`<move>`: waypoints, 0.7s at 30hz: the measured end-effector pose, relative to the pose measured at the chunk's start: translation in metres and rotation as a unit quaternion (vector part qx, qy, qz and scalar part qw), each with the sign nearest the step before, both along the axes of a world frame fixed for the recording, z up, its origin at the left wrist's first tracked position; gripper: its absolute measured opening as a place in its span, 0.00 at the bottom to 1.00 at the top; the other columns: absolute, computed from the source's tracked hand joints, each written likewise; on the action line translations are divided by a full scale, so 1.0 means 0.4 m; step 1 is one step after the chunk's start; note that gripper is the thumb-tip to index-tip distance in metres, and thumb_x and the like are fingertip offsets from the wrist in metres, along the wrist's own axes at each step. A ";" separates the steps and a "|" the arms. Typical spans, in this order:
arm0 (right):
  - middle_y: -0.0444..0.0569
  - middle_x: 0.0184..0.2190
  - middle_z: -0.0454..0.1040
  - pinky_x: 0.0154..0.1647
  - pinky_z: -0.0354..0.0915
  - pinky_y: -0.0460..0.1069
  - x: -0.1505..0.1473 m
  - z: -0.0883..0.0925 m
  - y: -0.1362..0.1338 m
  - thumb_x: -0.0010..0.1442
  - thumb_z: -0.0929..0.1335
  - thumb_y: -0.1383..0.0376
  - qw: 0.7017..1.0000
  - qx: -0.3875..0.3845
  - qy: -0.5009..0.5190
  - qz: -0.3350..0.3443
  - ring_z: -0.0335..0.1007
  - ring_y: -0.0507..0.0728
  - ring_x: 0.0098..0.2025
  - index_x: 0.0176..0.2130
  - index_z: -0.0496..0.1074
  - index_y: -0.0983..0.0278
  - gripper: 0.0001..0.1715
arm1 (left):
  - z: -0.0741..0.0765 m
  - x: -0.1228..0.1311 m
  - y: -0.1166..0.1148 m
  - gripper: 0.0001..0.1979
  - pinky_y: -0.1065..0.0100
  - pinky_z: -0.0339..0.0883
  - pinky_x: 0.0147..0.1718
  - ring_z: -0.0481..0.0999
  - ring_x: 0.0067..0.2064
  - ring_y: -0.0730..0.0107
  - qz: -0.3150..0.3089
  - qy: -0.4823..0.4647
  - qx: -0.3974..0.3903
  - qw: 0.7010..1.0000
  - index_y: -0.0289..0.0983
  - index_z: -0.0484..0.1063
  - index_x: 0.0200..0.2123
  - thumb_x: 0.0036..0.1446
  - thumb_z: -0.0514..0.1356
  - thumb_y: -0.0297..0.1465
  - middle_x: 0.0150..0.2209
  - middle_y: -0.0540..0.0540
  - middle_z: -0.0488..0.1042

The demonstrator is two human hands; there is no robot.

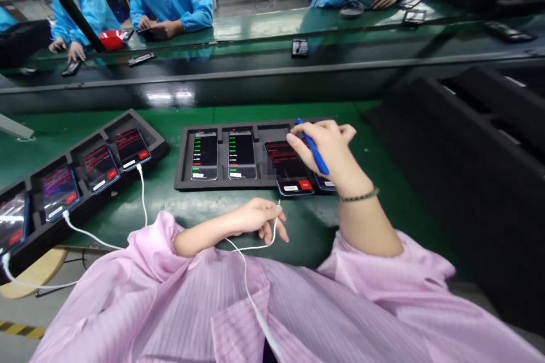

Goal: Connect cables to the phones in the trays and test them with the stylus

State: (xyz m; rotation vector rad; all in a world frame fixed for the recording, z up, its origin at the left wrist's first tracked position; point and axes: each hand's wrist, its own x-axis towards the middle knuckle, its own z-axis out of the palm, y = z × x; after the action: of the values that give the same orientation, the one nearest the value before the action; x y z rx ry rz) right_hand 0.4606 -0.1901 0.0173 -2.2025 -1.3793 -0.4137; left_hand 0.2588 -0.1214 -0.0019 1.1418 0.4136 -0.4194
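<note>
Both busy: left hand [255,216] pinches a white cable [259,247] near its tip, right hand [331,147] holds a blue pen [315,154] near a red-text phone [292,165]. Phone lies askew across the near rim of a black tray [225,185], green surface [306,220] below.

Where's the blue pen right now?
In the head view, right of centre: the pen is in the right hand, over the right end of the middle tray.
</note>
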 end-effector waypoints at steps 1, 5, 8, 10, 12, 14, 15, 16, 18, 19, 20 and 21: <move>0.52 0.37 0.77 0.50 0.48 0.61 0.019 -0.005 0.010 0.68 0.59 0.50 1.000 -0.024 0.009 0.008 0.66 0.63 0.46 0.39 0.72 0.60 0.21 | -0.006 0.016 -0.017 0.14 0.76 0.54 0.15 0.68 0.14 0.78 0.006 0.006 -0.005 1.000 0.35 0.63 0.31 0.69 0.50 0.34 0.22 0.47 0.77; 0.56 0.39 0.77 0.50 0.50 0.64 0.058 -0.036 0.048 0.68 0.59 0.49 0.993 -0.113 0.017 0.039 0.65 0.66 0.48 0.42 0.71 0.61 0.22 | -0.026 0.060 -0.059 0.13 0.75 0.56 0.14 0.64 0.11 0.79 0.041 0.016 -0.007 0.999 0.35 0.61 0.32 0.70 0.48 0.31 0.21 0.49 0.77; 0.58 0.40 0.77 0.51 0.51 0.65 0.065 -0.052 0.054 0.68 0.60 0.49 0.989 -0.140 0.020 0.043 0.65 0.68 0.49 0.42 0.71 0.62 0.21 | -0.032 0.070 -0.066 0.12 0.75 0.54 0.13 0.63 0.11 0.79 0.057 0.018 0.004 0.998 0.35 0.61 0.32 0.70 0.46 0.29 0.21 0.48 0.77; 0.57 0.40 0.76 0.51 0.51 0.65 0.067 -0.056 0.051 0.68 0.59 0.50 0.988 -0.145 0.025 0.048 0.65 0.67 0.49 0.42 0.70 0.62 0.20 | -0.034 0.070 -0.067 0.12 0.75 0.52 0.13 0.65 0.11 0.78 0.061 0.020 0.011 0.998 0.35 0.61 0.33 0.70 0.47 0.30 0.22 0.47 0.78; 0.57 0.40 0.76 0.52 0.50 0.65 0.070 -0.056 0.049 0.68 0.59 0.51 0.987 -0.148 0.032 0.053 0.66 0.67 0.49 0.42 0.69 0.61 0.19 | -0.033 0.067 -0.069 0.12 0.76 0.51 0.13 0.66 0.12 0.78 0.065 0.022 0.015 0.998 0.35 0.61 0.32 0.70 0.46 0.30 0.23 0.45 0.79; 0.57 0.41 0.76 0.53 0.49 0.65 0.072 -0.055 0.050 0.68 0.60 0.51 0.986 -0.154 0.039 0.057 0.66 0.67 0.50 0.42 0.68 0.62 0.18 | -0.029 0.064 -0.075 0.13 0.76 0.51 0.13 0.66 0.12 0.78 0.077 0.026 0.011 0.997 0.35 0.61 0.31 0.70 0.46 0.29 0.24 0.44 0.79; 0.57 0.41 0.76 0.53 0.49 0.65 0.073 -0.055 0.051 0.68 0.60 0.51 0.985 -0.157 0.042 0.059 0.67 0.66 0.49 0.42 0.68 0.62 0.18 | -0.026 0.063 -0.078 0.13 0.76 0.52 0.13 0.66 0.11 0.78 0.088 0.029 0.004 0.996 0.35 0.61 0.31 0.70 0.46 0.30 0.24 0.43 0.79; 0.56 0.41 0.77 0.53 0.49 0.64 0.075 -0.055 0.054 0.68 0.61 0.51 0.984 -0.162 0.045 0.062 0.68 0.66 0.49 0.42 0.68 0.62 0.18 | -0.023 0.061 -0.082 0.13 0.75 0.53 0.13 0.65 0.11 0.78 0.104 0.032 -0.004 0.994 0.35 0.60 0.31 0.70 0.47 0.30 0.24 0.44 0.79; 0.56 0.41 0.77 0.53 0.49 0.63 0.081 -0.058 0.061 0.68 0.60 0.51 0.982 -0.168 0.045 0.070 0.69 0.65 0.47 0.42 0.68 0.62 0.18 | -0.018 0.059 -0.089 0.13 0.75 0.56 0.13 0.65 0.11 0.77 0.139 0.039 -0.022 0.989 0.36 0.61 0.30 0.70 0.48 0.31 0.24 0.45 0.79; 0.56 0.40 0.77 0.53 0.49 0.63 0.085 -0.060 0.066 0.68 0.59 0.51 0.981 -0.172 0.044 0.075 0.70 0.64 0.46 0.42 0.68 0.62 0.19 | -0.016 0.059 -0.092 0.13 0.74 0.57 0.14 0.65 0.11 0.77 0.156 0.043 -0.030 0.986 0.35 0.61 0.30 0.70 0.48 0.31 0.23 0.45 0.78; 0.56 0.40 0.77 0.53 0.49 0.63 0.090 -0.063 0.070 0.69 0.59 0.51 0.980 -0.175 0.041 0.081 0.70 0.64 0.45 0.42 0.68 0.62 0.19 | -0.015 0.060 -0.094 0.13 0.74 0.58 0.14 0.65 0.11 0.77 0.170 0.047 -0.036 0.984 0.35 0.61 0.30 0.70 0.48 0.30 0.23 0.45 0.78; 0.56 0.39 0.77 0.54 0.49 0.64 0.095 -0.065 0.075 0.69 0.58 0.51 0.979 -0.179 0.040 0.085 0.70 0.64 0.44 0.42 0.68 0.63 0.20 | -0.015 0.062 -0.096 0.13 0.74 0.58 0.14 0.64 0.11 0.77 0.181 0.050 -0.041 0.981 0.35 0.61 0.30 0.70 0.48 0.30 0.23 0.45 0.78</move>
State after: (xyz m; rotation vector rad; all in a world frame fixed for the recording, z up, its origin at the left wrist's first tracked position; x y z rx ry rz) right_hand 0.4985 -0.1602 -0.0086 -2.3213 -1.6887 -0.0134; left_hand 0.2837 -0.1596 -0.0079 0.9427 0.6740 -0.1724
